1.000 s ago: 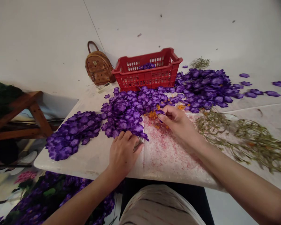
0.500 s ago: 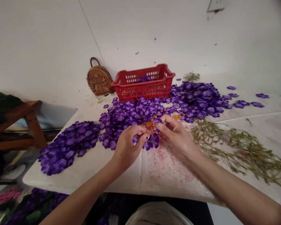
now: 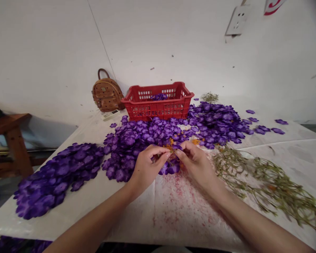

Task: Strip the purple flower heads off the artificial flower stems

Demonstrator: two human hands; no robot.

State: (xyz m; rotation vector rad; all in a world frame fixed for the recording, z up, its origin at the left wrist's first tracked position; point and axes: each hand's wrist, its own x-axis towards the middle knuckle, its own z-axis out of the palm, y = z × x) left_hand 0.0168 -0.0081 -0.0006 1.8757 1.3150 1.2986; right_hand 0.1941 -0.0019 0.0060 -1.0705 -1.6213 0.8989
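Observation:
My left hand (image 3: 150, 164) is closed in a pinch near the middle of the table, on what looks like a thin stem; the fingers mostly cover it. Close beside it, my right hand (image 3: 196, 161) pinches a purple fabric flower (image 3: 177, 147) between thumb and forefinger. Below the fingertips hang more purple petals (image 3: 171, 167). Small orange flower centres (image 3: 171, 141) lie just behind the hands. A large heap of loose purple petals (image 3: 137, 135) spreads behind and left of my left hand.
A red plastic crate (image 3: 158, 109) with some petals inside stands at the back, beside a brown backpack (image 3: 107, 93) and a white remote control (image 3: 110, 115). Green artificial stems (image 3: 276, 182) lie at right. Further petal piles sit at left (image 3: 60, 175) and back right (image 3: 218, 121).
The head view has shifted, bringing the wall socket into fuller view. My left fingertips have moved in close to the right ones, beside the purple flower.

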